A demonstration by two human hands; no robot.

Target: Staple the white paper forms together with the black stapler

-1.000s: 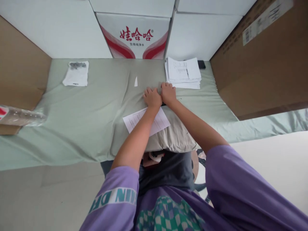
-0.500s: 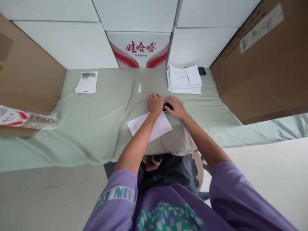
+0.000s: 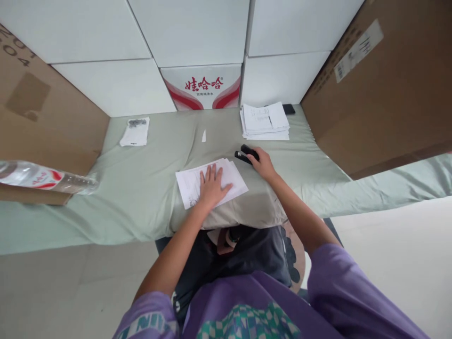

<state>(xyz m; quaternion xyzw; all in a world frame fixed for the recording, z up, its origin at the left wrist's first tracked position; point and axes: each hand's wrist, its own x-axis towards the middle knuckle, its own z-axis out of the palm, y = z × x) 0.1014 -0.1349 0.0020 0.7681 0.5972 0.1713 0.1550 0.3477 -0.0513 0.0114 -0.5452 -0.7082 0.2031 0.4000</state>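
My left hand (image 3: 212, 184) lies flat, fingers spread, on a small set of white printed sheets (image 3: 190, 183) in the middle of the green cloth-covered table (image 3: 148, 188). Just right of the sheets, my right hand (image 3: 264, 165) grips the back end of a black stapler (image 3: 246, 154) that rests on the cloth. A taller stack of printed papers (image 3: 264, 121) sits behind the stapler near the back wall.
A white packet with a dark top (image 3: 135, 132) and a small paper scrap (image 3: 204, 136) lie at the back. A dark phone (image 3: 288, 109) lies behind the stack. Brown cardboard boxes (image 3: 381, 89) flank both sides, white boxes (image 3: 201, 87) stand behind, and a plastic bottle (image 3: 38, 178) juts in at left.
Both hands were pressed together on the stapler at the sheets' top edge. My left hand has come back and flattened on the sheets; my right hand has moved the stapler off to the right.
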